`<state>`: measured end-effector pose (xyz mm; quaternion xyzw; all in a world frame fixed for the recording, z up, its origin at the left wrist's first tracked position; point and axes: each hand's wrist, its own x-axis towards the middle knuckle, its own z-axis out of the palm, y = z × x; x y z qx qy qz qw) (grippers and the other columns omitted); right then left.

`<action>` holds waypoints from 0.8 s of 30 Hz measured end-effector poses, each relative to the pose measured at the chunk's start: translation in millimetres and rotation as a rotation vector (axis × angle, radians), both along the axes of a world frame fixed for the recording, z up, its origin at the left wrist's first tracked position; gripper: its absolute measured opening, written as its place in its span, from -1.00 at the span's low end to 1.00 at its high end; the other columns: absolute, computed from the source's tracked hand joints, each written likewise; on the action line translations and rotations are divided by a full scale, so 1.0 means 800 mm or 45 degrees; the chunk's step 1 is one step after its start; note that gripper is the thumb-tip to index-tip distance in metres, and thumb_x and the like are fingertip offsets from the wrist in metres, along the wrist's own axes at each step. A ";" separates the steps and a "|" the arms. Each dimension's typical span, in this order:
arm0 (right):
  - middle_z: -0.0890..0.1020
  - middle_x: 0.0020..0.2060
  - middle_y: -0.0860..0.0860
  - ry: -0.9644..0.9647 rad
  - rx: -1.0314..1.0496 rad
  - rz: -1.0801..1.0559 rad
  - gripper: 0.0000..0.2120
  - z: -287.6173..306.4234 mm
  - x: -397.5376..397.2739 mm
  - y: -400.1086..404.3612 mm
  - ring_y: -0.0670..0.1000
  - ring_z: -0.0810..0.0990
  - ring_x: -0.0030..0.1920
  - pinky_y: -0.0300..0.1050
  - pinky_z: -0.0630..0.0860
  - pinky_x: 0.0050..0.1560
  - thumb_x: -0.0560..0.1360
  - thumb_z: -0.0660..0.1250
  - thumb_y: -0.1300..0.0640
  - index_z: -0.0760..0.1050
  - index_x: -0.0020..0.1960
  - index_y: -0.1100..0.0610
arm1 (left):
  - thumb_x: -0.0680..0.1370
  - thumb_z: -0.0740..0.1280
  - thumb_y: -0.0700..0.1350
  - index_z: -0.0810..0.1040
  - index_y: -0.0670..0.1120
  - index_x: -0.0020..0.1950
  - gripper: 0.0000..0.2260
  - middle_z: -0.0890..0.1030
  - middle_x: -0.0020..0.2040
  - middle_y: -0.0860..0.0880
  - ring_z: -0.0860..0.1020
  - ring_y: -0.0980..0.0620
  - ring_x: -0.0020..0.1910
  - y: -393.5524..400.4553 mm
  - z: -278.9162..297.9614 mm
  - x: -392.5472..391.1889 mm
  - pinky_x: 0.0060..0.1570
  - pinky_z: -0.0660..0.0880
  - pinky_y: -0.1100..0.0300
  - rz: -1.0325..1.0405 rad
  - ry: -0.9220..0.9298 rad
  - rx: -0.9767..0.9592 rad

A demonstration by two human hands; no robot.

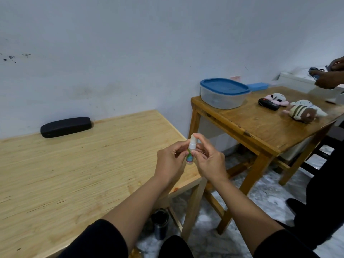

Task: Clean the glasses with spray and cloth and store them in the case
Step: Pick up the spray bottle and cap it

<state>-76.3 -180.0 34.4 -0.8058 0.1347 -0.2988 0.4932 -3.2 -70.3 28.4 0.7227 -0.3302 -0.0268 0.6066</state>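
A small white spray bottle (60, 150) with a green label stands upright between both hands, above the right edge of the light wooden table (78, 170). My left hand (170, 159) grips its body. My right hand (209, 161) pinches it near the cap. A black glasses case (65, 127) lies shut at the table's back edge against the wall, far to the left of my hands. Neither glasses nor a cloth can be seen on this table.
A darker wooden table (260, 123) at right carries a blue-lidded plastic box (224, 93), two plush toys (301, 111) and a black device (269, 104). Another person's hands (329, 75) work at the far right. A dark flask (160, 223) stands on the floor.
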 end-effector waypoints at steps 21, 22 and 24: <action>0.64 -0.02 0.06 -0.083 0.068 0.072 -0.51 0.036 0.155 0.097 -0.11 0.61 -0.07 -0.56 0.44 -0.10 0.45 0.39 0.23 0.41 0.32 -0.07 | 0.61 0.11 0.03 0.26 -0.15 0.43 -0.56 0.36 0.38 -0.13 0.34 -0.09 0.34 0.165 0.032 0.139 0.30 0.33 0.09 0.593 -0.144 1.081; 0.64 -0.03 0.06 -0.079 0.059 0.089 -0.51 0.038 0.167 0.104 -0.14 0.60 -0.10 -0.59 0.41 -0.13 0.45 0.38 0.23 0.41 0.32 -0.08 | 0.61 0.12 0.04 0.25 -0.16 0.43 -0.55 0.36 0.38 -0.13 0.34 -0.09 0.35 0.175 0.033 0.143 0.31 0.32 0.08 0.609 -0.165 1.141; 0.64 -0.04 0.05 -0.070 0.049 0.121 -0.51 0.040 0.190 0.117 -0.20 0.58 -0.13 -0.63 0.37 -0.18 0.45 0.38 0.24 0.41 0.32 -0.08 | 0.61 0.11 0.04 0.25 -0.18 0.43 -0.54 0.35 0.39 -0.15 0.33 -0.10 0.36 0.192 0.033 0.153 0.36 0.29 0.04 0.642 -0.183 1.221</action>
